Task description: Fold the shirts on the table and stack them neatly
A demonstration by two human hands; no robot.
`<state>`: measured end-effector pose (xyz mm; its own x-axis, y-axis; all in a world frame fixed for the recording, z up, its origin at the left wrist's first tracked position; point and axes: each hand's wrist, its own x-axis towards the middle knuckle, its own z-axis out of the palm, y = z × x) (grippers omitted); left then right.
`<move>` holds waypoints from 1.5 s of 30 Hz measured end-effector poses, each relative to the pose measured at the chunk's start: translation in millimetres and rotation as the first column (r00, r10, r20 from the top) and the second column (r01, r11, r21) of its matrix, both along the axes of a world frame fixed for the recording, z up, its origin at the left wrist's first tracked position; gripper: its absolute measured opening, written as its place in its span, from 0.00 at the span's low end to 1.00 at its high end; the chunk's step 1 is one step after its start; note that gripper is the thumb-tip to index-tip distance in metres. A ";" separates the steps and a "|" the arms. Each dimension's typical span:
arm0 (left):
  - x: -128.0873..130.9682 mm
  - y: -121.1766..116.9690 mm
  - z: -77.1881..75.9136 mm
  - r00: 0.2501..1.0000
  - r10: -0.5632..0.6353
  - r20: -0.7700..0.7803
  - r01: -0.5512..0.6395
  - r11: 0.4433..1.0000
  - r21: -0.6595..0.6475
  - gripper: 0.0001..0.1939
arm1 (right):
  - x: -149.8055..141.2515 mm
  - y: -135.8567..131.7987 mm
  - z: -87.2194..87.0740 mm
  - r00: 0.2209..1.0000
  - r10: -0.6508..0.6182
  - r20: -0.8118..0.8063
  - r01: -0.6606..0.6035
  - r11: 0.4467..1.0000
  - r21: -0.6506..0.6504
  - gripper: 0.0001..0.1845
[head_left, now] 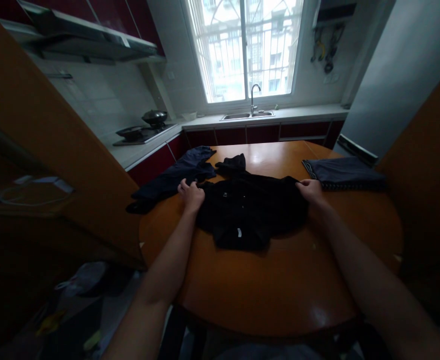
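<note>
I saw the left hand (pixel 192 196) and right hand (pixel 311 191), fingertips closed, pinching opposite sides of a black cloth shirt (pixel 255 207), spread unfolded on the brown wooden worktop (pixel 280 285); rumpled navy cloth (pixel 177 171) lay left, a grey-blue fabric bundle (pixel 343 171), already folded, right.

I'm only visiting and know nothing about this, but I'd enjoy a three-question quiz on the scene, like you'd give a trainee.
1. What do the left hand and right hand both touch? A) a pan B) the black shirt C) the faucet
2. True or false: the shirt's collar points away from the window.
3. Fill in: the folded blue-gray cloth lies on the table, to the ____ of the shirt.

Key: 1. B; 2. True; 3. right
</note>
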<state>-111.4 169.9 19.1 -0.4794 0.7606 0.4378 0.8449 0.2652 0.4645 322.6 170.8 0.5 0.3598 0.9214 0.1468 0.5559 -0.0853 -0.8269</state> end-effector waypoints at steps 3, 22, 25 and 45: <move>23.7 -3.8 -6.1 0.977 -0.115 -0.182 0.105 0.992 -0.063 0.19 | 20.4 -0.8 0.2 0.986 -0.136 0.101 0.138 0.990 -0.015 0.13; 44.8 6.2 -16.8 0.771 -0.615 -0.167 0.546 0.772 -0.324 0.16 | -29.7 -12.6 -10.8 0.713 0.231 0.661 -0.367 0.928 0.071 0.19; 46.6 5.2 -13.5 0.766 -0.620 -0.170 0.542 0.765 -0.348 0.17 | -40.0 -15.8 -12.8 0.646 0.334 0.686 -0.355 0.928 -0.116 0.20; 77.3 -28.5 11.0 0.799 -0.580 -0.157 0.450 0.751 -0.484 0.12 | -95.1 -39.9 34.0 0.724 0.435 0.536 -0.435 0.890 -0.135 0.15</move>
<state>-34.2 141.4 30.1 0.1339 0.9874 0.0845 0.9797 -0.1448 0.1389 227.5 130.9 34.5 -0.2192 0.9568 0.1911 0.8821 0.2780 -0.3802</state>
